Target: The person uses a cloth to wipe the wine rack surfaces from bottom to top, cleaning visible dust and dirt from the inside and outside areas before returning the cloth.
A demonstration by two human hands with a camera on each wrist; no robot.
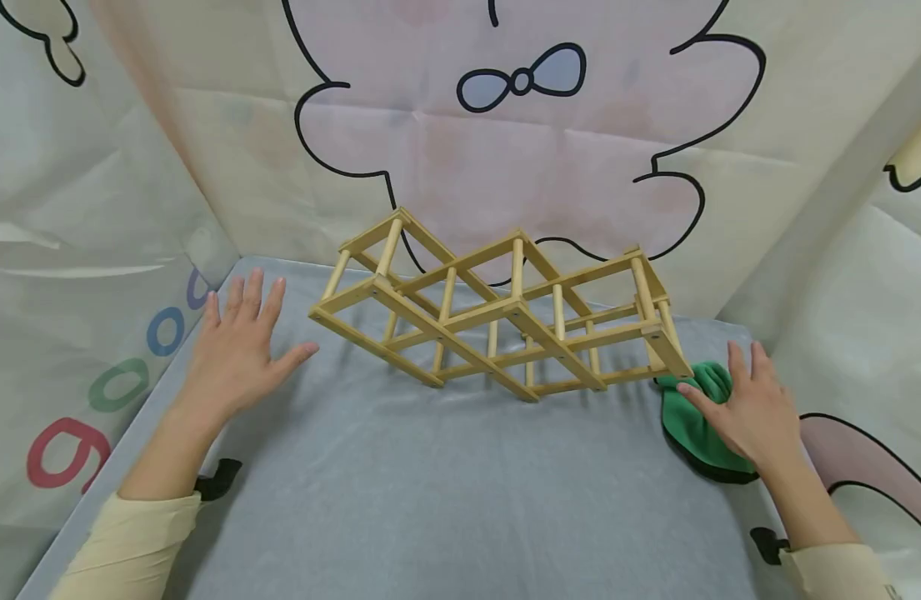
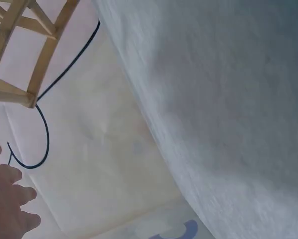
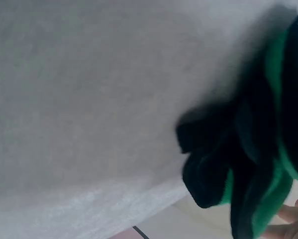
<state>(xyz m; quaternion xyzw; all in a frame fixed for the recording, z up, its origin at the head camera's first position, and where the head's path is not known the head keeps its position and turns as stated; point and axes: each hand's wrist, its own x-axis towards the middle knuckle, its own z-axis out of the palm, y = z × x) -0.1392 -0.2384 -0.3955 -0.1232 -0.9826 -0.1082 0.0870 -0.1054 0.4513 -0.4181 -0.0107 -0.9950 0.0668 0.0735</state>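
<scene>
A light wooden lattice rack (image 1: 498, 312), made of crossed slats joined by round dowels, stands stretched out across the back of the table. To its left is my left hand (image 1: 235, 350), fingers straight and spread, holding nothing. One end of the rack shows at the top left of the left wrist view, above the fingers (image 2: 24, 195). My right hand (image 1: 756, 408), also spread and without anything in it, overlaps a green cloth item with black edging (image 1: 693, 425) near the rack's right end. In the right wrist view, folded black and green layers of that item partly hide the hand.
Pale blue-grey cloth covers the table (image 1: 400, 500). Behind it rises a printed fabric backdrop (image 1: 520, 158) with a bow drawing, close behind the rack. Fabric side walls (image 1: 70, 275) flank the table, the left one carrying coloured ring shapes.
</scene>
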